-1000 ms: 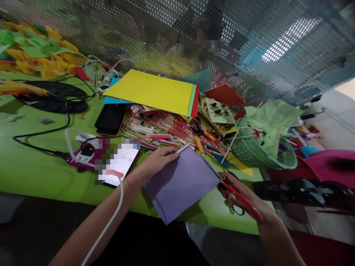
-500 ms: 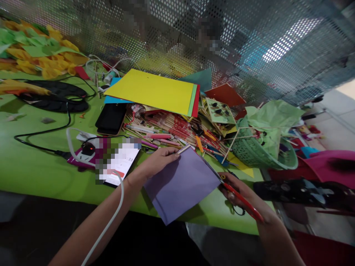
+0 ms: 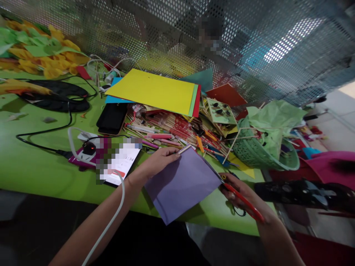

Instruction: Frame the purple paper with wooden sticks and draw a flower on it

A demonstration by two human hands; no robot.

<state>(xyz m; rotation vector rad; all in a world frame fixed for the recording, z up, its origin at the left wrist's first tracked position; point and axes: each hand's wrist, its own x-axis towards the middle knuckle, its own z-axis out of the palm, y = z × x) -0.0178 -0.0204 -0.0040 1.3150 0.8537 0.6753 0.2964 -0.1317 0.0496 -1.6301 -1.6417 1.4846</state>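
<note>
A purple sheet of paper (image 3: pixel 181 186) is tilted above the table's front edge. Its upper left edge is pinched by my left hand (image 3: pixel 161 160), with a short pale strip or stick (image 3: pixel 184 149) poking out past the fingertips; I cannot tell which it is. On the other side, my right hand (image 3: pixel 242 190) is wrapped round scissors with red handles (image 3: pixel 244 201). The dark scissor blades (image 3: pixel 212 168) lie along the paper's upper right edge, and their far ends are hard to make out.
Beyond the paper lie pencils and wooden sticks (image 3: pixel 172 127) below stacked coloured sheets (image 3: pixel 155 90). A green basket (image 3: pixel 249 151) stands right. To the left are a lit phone (image 3: pixel 124 166), a purple power strip (image 3: pixel 83 157) and a glue gun (image 3: pixel 24 88). A white cable (image 3: pixel 111 218) crosses my left forearm.
My hands, the paper and the scissors keep nearly the same pose. The whole view has shifted very slightly, and the digits on the phone's screen have changed.
</note>
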